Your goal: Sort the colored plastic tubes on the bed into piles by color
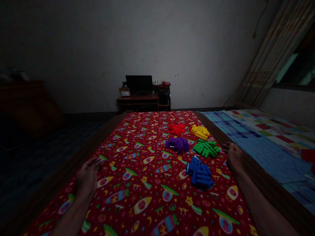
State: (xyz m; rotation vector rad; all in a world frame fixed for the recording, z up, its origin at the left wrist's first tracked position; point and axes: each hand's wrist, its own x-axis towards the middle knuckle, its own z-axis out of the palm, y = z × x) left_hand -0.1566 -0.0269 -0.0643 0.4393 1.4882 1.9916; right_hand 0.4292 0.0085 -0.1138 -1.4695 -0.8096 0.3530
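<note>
Five piles of short plastic stick-like pieces lie on the red patterned cloth (133, 203), sorted by colour. The blue pile (200, 173) is nearest to me, and the green pile (206, 148) lies beyond it. To the left of the green one is the purple pile (177, 144). Farther back sit the red pile (177, 129) and the yellow pile (200, 131). My right hand (234, 156) rests at the cloth's right edge beside the green pile, fingers apart, holding nothing. At the left edge my left hand (88, 175) rests with loosely bent fingers, apart from all piles.
A bed with a blue and checked cover (246, 144) stands along the right. Against the far wall is a desk (137, 97) with a black monitor (139, 84) and a red telephone (166, 83). A wooden cabinet (27, 108) is at left, a curtain (268, 55) at right.
</note>
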